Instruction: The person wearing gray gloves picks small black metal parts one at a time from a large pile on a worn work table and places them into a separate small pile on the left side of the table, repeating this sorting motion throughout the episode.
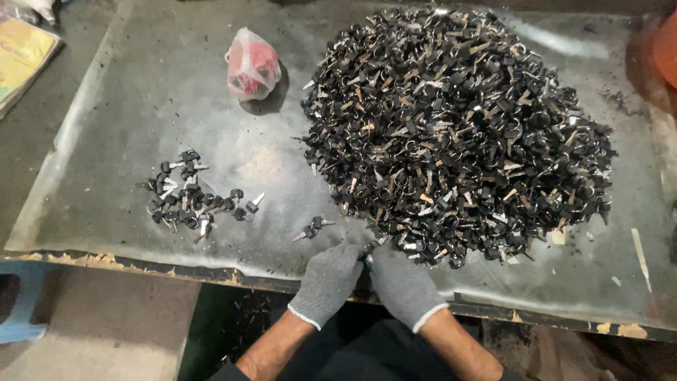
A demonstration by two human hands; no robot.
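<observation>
Both my hands wear grey knit gloves and meet at the near edge of the worktable. My left hand and my right hand are closed together on a small black-headed key with a metal blade that pokes out between the fingertips. Just beyond them rises a large heap of black-headed keys. A pair of keys lies loose to the left of my hands. Farther left lies a small group of keys.
A grey, dusty metal sheet covers the table. A tied clear bag with red contents sits at the back. A yellow booklet lies far left, a blue stool below the table edge, a white stick at right.
</observation>
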